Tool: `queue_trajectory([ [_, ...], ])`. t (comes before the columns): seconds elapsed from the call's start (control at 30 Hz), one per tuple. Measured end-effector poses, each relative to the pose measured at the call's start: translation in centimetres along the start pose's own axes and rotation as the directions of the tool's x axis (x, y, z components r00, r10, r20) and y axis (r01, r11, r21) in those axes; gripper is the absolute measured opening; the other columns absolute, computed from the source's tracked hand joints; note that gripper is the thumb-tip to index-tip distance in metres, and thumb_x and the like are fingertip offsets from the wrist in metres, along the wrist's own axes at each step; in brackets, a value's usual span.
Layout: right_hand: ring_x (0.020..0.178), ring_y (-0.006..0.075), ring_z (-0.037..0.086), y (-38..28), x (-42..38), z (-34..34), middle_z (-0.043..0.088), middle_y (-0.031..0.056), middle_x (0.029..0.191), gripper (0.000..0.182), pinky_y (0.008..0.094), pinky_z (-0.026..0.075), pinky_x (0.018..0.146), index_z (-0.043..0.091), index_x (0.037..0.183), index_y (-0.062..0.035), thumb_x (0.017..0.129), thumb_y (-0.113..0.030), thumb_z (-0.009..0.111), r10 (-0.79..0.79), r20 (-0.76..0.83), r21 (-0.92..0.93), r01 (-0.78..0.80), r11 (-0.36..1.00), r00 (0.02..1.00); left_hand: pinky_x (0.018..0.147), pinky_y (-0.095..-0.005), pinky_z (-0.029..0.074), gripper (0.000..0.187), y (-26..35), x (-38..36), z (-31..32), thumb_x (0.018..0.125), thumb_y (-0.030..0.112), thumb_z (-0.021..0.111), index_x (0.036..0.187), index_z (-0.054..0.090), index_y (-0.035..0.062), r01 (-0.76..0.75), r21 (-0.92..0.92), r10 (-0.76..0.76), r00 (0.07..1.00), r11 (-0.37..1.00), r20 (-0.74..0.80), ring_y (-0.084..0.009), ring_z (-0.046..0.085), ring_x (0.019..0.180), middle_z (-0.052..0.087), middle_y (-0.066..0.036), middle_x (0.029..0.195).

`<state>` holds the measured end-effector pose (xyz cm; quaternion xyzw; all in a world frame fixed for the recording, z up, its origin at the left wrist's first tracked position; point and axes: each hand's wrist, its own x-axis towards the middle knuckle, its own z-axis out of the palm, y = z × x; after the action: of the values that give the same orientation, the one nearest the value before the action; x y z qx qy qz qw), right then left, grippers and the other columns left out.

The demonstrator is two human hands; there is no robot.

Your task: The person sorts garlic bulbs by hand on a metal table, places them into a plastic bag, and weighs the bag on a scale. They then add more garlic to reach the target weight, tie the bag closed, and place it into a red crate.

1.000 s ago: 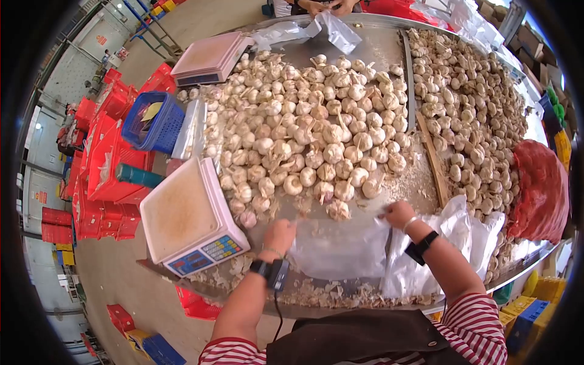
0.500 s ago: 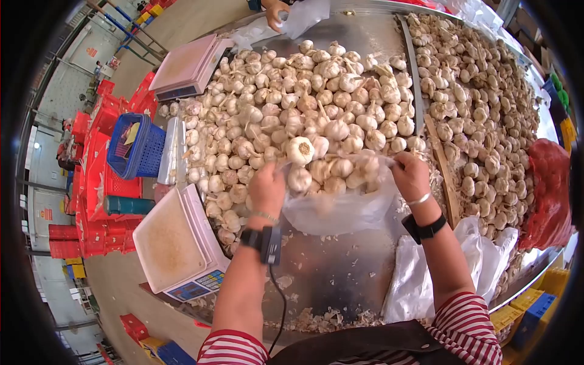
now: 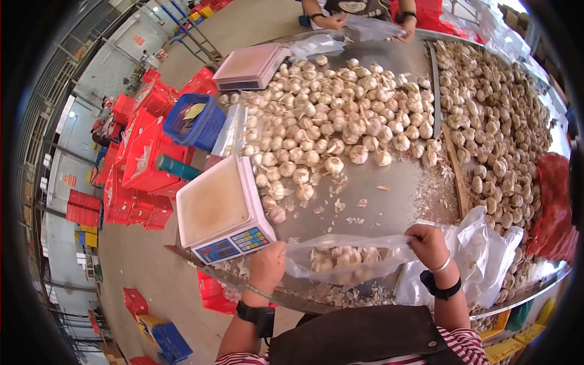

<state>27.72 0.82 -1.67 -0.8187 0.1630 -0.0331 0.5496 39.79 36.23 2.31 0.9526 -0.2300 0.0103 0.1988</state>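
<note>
Since the earlier head frames, the clear plastic bag (image 3: pixel 359 275) has come back from the near side of the garlic heap (image 3: pixel 340 115) to the near edge of the bench (image 3: pixel 383 188), just right of the near scale (image 3: pixel 222 204). A second ago it lay flat with no bulbs to be seen in it; now a cluster of garlic bulbs (image 3: pixel 348 257) sits in it, showing through the film. The heap's near edge has drawn back, leaving bare metal and scattered skins right of the scale. That suggests the bulbs in the bag came from there.

The left hand (image 3: pixel 267 267), just beside the scale's front corner, has its fingers closed on one end of the bag. The right hand (image 3: pixel 429 246), farther right of the scale, pinches the other end, so the top is stretched between them. Whether the mouth is parted can't be told. Loose plastic bags (image 3: pixel 426 283) lie by the right hand, well right of the scale; a wooden strip (image 3: pixel 455 170) lies beyond them. The far scale (image 3: pixel 248 66) and blue basket (image 3: pixel 207 128) are beyond the near one. Across the bench, another person's hands (image 3: pixel 406 27) now stretch out a clear bag.

No brand can be read. The near scale has a blue display and a keypad, but their characters are too small; the pale print on the other person's apron (image 3: pixel 365 7) and the red wall signs (image 3: pixel 139 40) are illegible too.
</note>
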Motion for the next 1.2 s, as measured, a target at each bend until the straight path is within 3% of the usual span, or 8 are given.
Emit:
queue_trajectory([
  [0.07, 0.064, 0.0237, 0.064, -2.2, -0.2, 1.7, 0.064, 0.0151, 0.07, 0.011, 0.0308, 0.05, 0.062, 0.066, 0.085, 0.0001, 0.074, 0.001, 0.063, -0.126, 0.025, -0.077, 0.128, 0.989, 0.992, 0.063, -0.0459, 0.049, 0.009, -1.9, -1.1, -1.7, 0.08, 0.008, 0.057, 0.088, 0.062, 0.0065, 0.051, 0.016, -0.051, 0.999, 0.999, 0.002, -0.0379, 0.062, 0.077, 0.063, -0.018, 0.078],
  [0.23, 0.069, 0.0239, 0.065, -12.9, 2.4, 6.1, 0.064, 0.0146, 0.074, 0.014, 0.0304, 0.05, 0.065, 0.065, 0.086, 0.0002, 0.073, 0.003, 0.062, -0.317, 0.05, -0.009, 0.318, 0.948, 0.947, 0.062, -0.0379, 0.048, 0.017, -7.8, -1.7, -10.1, 0.081, 0.001, 0.052, 0.094, 0.064, 0.0009, 0.178, -0.24, -0.246, 0.923, 0.954, -0.295, -0.0328, 0.063, 0.069, 0.063, -0.022, 0.08],
  [0.43, 0.07, 0.0224, 0.065, -22.5, 7.6, 17.8, 0.065, 0.0132, 0.078, 0.015, 0.0308, 0.05, 0.065, 0.065, 0.088, -0.0006, 0.074, 0.004, 0.061, -0.508, 0.002, 0.001, 0.508, 0.862, 0.862, 0.062, -0.0316, 0.046, 0.017, -17.3, -1.4, -19.6, 0.085, 0.004, 0.053, 0.098, 0.063, -0.0007, 0.023, -0.181, -0.126, 0.804, 0.983, -0.581, -0.0197, 0.057, 0.064, 0.058, -0.017, 0.074],
  [0.53, 0.07, 0.023, 0.064, -22.2, 11.5, 24.7, 0.065, 0.0125, 0.077, 0.015, 0.0314, 0.05, 0.065, 0.065, 0.089, -0.0019, 0.075, 0.002, 0.062, -0.54, 0.01, 0.0, 0.54, 0.841, 0.841, 0.062, -0.0289, 0.045, 0.017, -24.7, -1.6, -19.0, 0.084, 0.003, 0.055, 0.099, 0.063, -0.0014, 0.036, -0.259, -0.183, 0.8, 0.965, -0.571, -0.0122, 0.054, 0.065, 0.059, -0.013, 0.072],
  [0.67, 0.07, 0.0254, 0.065, -21.4, 14.2, 29.8, 0.066, 0.0143, 0.079, 0.015, 0.0323, 0.05, 0.064, 0.066, 0.09, -0.0031, 0.076, -0.002, 0.064, -0.559, 0.036, -0.192, 0.555, 0.81, 0.828, 0.065, -0.0245, 0.046, 0.018, -30.4, -2.3, -17.8, 0.083, 0.002, 0.055, 0.098, 0.064, -0.0028, 0.085, -0.59, -0.355, 0.863, 0.803, -0.359, -0.008, 0.057, 0.073, 0.064, -0.002, 0.079],
  [0.73, 0.069, 0.0281, 0.065, -21.8, 14.2, 30.6, 0.066, 0.0151, 0.079, 0.016, 0.0336, 0.051, 0.063, 0.066, 0.09, -0.0039, 0.074, -0.002, 0.065, -0.417, 0.066, -0.137, 0.423, 0.896, 0.906, 0.066, -0.0236, 0.045, 0.015, -30.6, -2.9, -18.1, 0.086, 0.003, 0.054, 0.096, 0.064, -0.0026, 0.133, -0.79, -0.407, 0.9, 0.599, -0.157, -0.007, 0.057, 0.074, 0.063, -0.002, 0.08],
  [0.93, 0.064, 0.0263, 0.062, -23.7, 12.7, 30.1, 0.065, 0.0124, 0.08, 0.035, 0.0346, 0.05, 0.06, 0.062, 0.105, -0.0056, 0.07, -0.001, 0.066, -0.479, 0.184, -0.464, 0.506, 0.727, 0.858, 0.066, -0.0223, 0.044, 0.013, -31.8, -2.8, -18.0, 0.093, 0.015, 0.055, 0.096, 0.06, 0.0025, 0.103, -0.916, -0.363, 0.93, 0.387, -0.049, -0.0086, 0.058, 0.072, 0.061, -0.001, 0.077],
  [1.2, 0.066, 0.0288, 0.064, -19.9, 14.3, 29.1, 0.065, 0.0129, 0.079, 0.027, 0.0367, 0.05, 0.06, 0.062, 0.1, -0.006, 0.073, -0.002, 0.065, -0.472, 0.203, -0.517, 0.504, 0.692, 0.858, 0.066, -0.0227, 0.044, 0.014, -31.2, -2.5, -16.6, 0.094, 0.018, 0.055, 0.097, 0.059, 0.0051, 0.064, -0.965, -0.377, 0.925, 0.255, -0.038, -0.0096, 0.058, 0.074, 0.061, -0.002, 0.08],
])
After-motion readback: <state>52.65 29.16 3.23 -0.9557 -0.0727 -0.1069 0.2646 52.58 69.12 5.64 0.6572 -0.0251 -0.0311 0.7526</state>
